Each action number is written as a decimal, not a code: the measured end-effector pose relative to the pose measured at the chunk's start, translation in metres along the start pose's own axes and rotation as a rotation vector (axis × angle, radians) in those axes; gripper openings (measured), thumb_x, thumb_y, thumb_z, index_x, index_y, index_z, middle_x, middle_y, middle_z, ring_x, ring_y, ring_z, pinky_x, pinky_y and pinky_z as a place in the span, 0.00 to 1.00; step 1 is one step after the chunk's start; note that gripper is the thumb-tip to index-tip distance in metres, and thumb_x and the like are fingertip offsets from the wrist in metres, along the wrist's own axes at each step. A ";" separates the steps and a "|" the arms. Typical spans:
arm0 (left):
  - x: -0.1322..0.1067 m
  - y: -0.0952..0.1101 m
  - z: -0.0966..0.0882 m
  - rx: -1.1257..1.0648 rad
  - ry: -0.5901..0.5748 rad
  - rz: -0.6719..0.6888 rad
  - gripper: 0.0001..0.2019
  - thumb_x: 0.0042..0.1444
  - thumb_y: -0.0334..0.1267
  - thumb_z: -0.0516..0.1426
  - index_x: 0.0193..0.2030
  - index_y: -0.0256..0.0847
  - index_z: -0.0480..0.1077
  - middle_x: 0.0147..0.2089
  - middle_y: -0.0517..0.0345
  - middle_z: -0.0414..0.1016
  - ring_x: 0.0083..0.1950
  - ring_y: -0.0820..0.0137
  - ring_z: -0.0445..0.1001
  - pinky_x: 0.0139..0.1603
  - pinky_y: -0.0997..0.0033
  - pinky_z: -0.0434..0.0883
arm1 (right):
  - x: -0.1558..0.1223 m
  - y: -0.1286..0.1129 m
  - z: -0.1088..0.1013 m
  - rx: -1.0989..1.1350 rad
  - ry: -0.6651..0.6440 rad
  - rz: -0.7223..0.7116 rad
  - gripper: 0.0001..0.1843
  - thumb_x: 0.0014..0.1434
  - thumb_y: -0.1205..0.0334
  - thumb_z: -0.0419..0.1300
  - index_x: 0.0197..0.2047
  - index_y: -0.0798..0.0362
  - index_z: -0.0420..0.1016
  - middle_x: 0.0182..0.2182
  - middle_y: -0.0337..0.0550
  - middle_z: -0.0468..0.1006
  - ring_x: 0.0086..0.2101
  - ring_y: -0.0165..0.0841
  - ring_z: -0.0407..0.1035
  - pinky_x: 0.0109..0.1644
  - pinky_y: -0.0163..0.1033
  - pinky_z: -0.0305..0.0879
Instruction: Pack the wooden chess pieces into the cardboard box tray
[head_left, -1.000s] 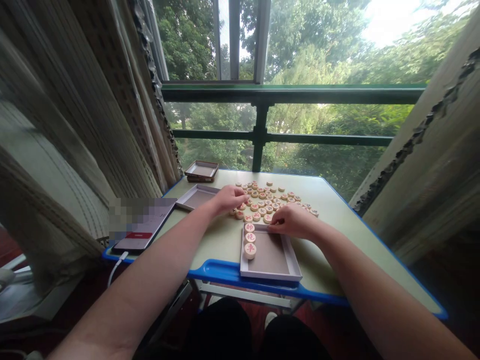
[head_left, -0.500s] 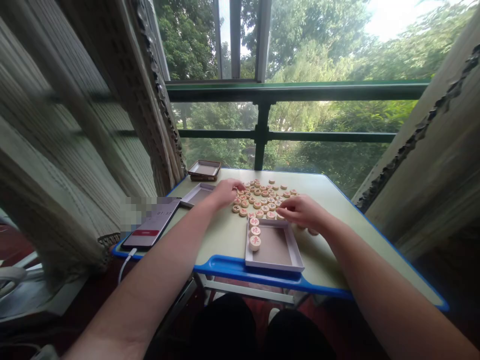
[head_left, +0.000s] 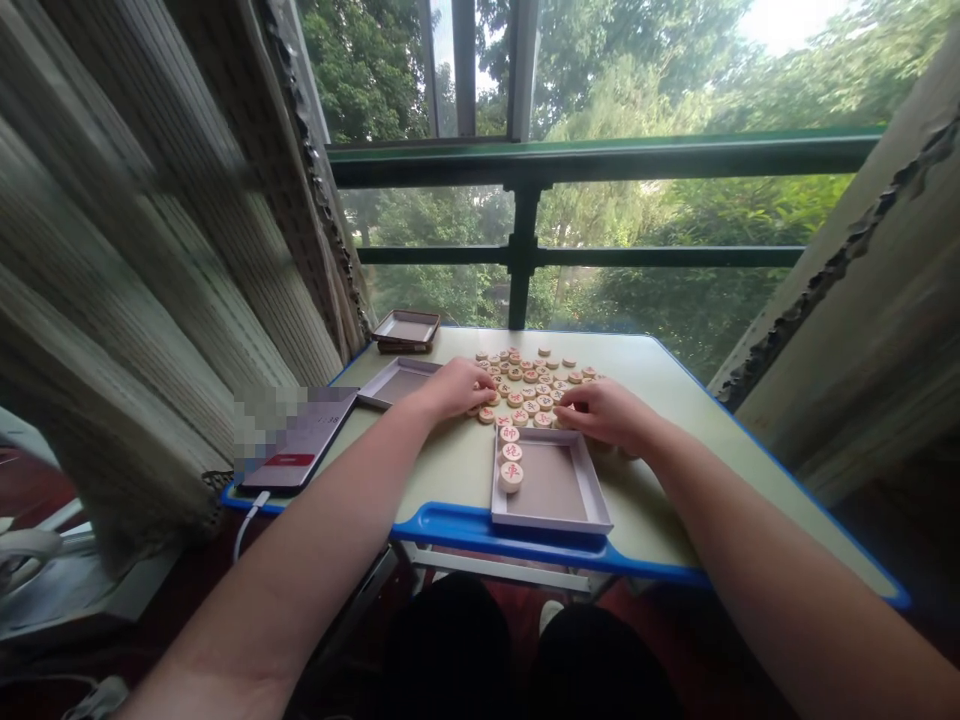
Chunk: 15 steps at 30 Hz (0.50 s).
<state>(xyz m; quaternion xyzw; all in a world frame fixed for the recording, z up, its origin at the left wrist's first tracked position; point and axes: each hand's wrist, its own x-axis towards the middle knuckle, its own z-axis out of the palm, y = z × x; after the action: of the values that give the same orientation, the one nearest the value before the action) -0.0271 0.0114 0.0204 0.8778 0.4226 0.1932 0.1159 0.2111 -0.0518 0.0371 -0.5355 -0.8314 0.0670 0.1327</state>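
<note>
Several round wooden chess pieces [head_left: 534, 381] with red or dark characters lie scattered on a pale table [head_left: 675, 400]. My left hand [head_left: 459, 386] rests palm down on the left edge of the heap, fingers curled over some pieces. At the heap's right front edge lies my right hand [head_left: 606, 412], fingers bent onto the pieces just beyond the far rim of a shallow grey tray [head_left: 585, 505]. Three pieces [head_left: 511, 455] stand in a column along the tray's left side.
A second grey tray [head_left: 390, 385] sits left of the heap, and a brown box with its lid [head_left: 406, 331] stands at the far left corner. A phone [head_left: 296, 440] on a cable lies at the table's left edge. Curtains hang on both sides; a window railing is behind.
My right hand has left the tray's far rim and moved up to the heap of pieces. My left hand has shifted slightly along the heap's left edge. The camera tilted a little.
</note>
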 end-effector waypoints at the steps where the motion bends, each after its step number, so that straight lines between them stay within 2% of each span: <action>1: 0.000 0.000 0.000 -0.009 -0.008 0.001 0.12 0.49 0.42 0.57 0.35 0.39 0.78 0.36 0.51 0.75 0.38 0.66 0.71 0.39 0.71 0.67 | 0.000 0.000 0.000 -0.006 0.002 0.004 0.13 0.53 0.58 0.53 0.26 0.53 0.77 0.23 0.42 0.75 0.23 0.29 0.63 0.27 0.34 0.55; 7: 0.001 0.001 0.005 -0.102 -0.029 -0.040 0.13 0.49 0.33 0.55 0.39 0.39 0.78 0.39 0.51 0.75 0.37 0.68 0.71 0.40 0.71 0.68 | 0.001 0.002 0.002 -0.023 0.015 0.033 0.15 0.53 0.57 0.53 0.26 0.53 0.77 0.22 0.42 0.75 0.23 0.29 0.62 0.27 0.34 0.53; 11: 0.003 0.001 0.006 -0.132 0.004 -0.078 0.19 0.45 0.25 0.52 0.43 0.39 0.76 0.40 0.53 0.76 0.40 0.69 0.72 0.44 0.73 0.68 | 0.001 0.005 0.002 -0.034 0.034 0.029 0.16 0.54 0.56 0.52 0.26 0.54 0.76 0.21 0.42 0.74 0.22 0.28 0.61 0.26 0.34 0.53; 15: 0.002 0.002 0.003 -0.101 0.023 -0.039 0.18 0.44 0.27 0.53 0.41 0.38 0.77 0.44 0.51 0.74 0.46 0.65 0.70 0.50 0.71 0.66 | -0.001 0.005 0.000 -0.048 0.062 0.004 0.17 0.54 0.54 0.51 0.23 0.54 0.75 0.19 0.41 0.72 0.20 0.27 0.59 0.26 0.33 0.52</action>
<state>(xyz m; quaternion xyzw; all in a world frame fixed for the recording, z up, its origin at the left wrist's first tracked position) -0.0229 0.0118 0.0189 0.8603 0.4305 0.2220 0.1589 0.2160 -0.0500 0.0356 -0.5420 -0.8271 0.0306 0.1455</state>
